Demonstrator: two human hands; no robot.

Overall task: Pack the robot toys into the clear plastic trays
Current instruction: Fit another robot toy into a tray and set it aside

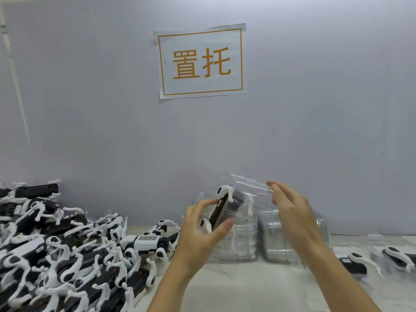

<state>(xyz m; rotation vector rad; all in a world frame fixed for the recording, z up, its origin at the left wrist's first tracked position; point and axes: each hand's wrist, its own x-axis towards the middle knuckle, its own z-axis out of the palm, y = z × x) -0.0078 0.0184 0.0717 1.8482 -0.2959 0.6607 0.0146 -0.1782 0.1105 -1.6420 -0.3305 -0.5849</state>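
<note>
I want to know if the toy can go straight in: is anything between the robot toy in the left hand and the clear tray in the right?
Nothing visible: the robot toy held by the left hand sits right against the clear tray pinched by the right hand.

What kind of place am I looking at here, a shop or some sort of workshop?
Most likely a packing station in a toy factory. A big heap of identical robot toys covers the table, stacks of clear plastic trays stand by the wall, and a printed sign marks the spot.

Factory packing station, heap of identical robot toys (67, 255), stacks of clear plastic trays (245, 239), orange-lettered station sign (200, 61) on partition wall (315, 109)
</note>
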